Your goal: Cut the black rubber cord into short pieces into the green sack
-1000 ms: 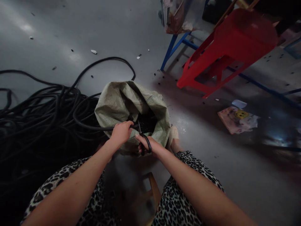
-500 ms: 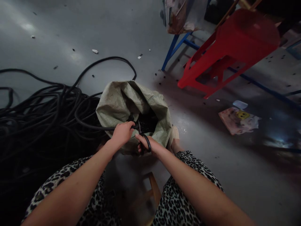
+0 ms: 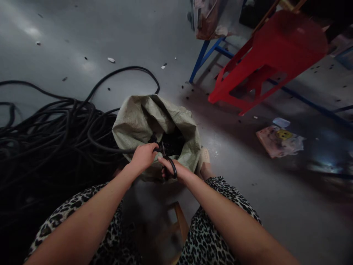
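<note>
My left hand [image 3: 143,156] is closed around a black rubber tube [image 3: 114,150] near its end, over the mouth of the sack. My right hand [image 3: 179,170] grips scissors [image 3: 174,166] by their black handles, and a thin metal blade points up beside the tube's end. Whether the blades touch the tube is too small to tell. Beneath both hands stands a pale green woven sack [image 3: 128,112] with its top spread wide. Small dark pieces [image 3: 176,141] lie inside it, partly in shadow.
A large tangle of black tubing [image 3: 66,121] covers the floor at left. To the right are a tilted red plastic stool [image 3: 284,44], a blue metal frame [image 3: 199,60] and a printed plastic bag [image 3: 278,141]. Part of a wooden stool [image 3: 180,221] shows between my legs.
The scissor blade shows a little differently beside the tube's end. Both hands stay in nearly the same place with the same hold.
</note>
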